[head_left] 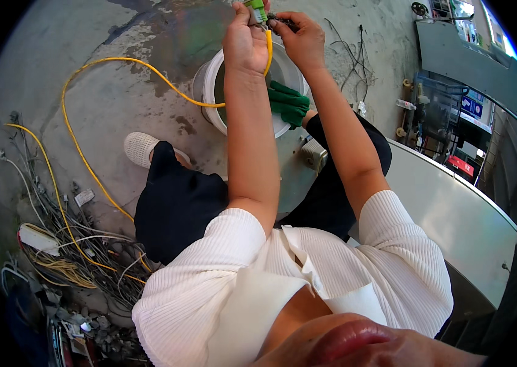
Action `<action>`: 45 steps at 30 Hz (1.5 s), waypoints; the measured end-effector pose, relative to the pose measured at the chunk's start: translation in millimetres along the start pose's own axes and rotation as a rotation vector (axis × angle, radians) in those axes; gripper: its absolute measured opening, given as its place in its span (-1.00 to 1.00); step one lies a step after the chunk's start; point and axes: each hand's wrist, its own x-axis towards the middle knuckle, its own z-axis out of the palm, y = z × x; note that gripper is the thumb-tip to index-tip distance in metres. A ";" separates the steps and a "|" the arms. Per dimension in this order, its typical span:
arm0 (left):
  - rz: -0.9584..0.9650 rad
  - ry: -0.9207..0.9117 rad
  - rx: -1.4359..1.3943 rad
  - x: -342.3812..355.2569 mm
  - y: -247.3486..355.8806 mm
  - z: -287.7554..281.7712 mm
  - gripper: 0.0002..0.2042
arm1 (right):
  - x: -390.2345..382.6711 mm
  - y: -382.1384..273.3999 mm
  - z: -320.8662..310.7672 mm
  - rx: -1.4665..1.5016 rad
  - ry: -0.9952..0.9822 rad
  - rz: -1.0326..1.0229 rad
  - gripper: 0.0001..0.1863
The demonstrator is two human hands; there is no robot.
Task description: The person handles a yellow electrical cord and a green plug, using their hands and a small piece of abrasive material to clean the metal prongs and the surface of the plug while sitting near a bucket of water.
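Underfoot, a stained grey concrete floor [102,85] spreads around a white bucket [211,79], with tangled cables [87,251] on the left and a metal rack [439,107] on the right. Near the bucket's far side, the left grip [245,49] is closed around a green-and-white block [257,12], long axis roughly in line with the forearm [252,147], yellow cord [269,46] at its near end; the right grip [303,41] pinches a dark rough pad [284,23] just beside it.
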 end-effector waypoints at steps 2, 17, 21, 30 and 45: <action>0.082 0.095 -0.026 1.8 -0.7 10.3 -0.71 | -13.2 1.0 -2.0 0.127 -0.004 0.111 -0.82; -0.124 0.137 0.035 -12.5 33.4 -13.7 -0.68 | -161.7 106.2 158.7 -0.140 -0.353 0.708 -0.59; -0.172 0.101 0.008 -11.9 32.8 -21.8 -0.66 | -164.0 114.7 161.5 -0.198 -0.709 0.532 -0.62; -0.108 0.176 0.246 -18.5 15.0 -5.4 -0.71 | -107.4 38.0 32.9 0.307 -0.143 0.520 -0.59; -0.174 0.003 0.354 -35.9 -16.1 -7.6 -0.72 | -63.6 -4.9 1.4 0.864 0.025 0.470 -0.90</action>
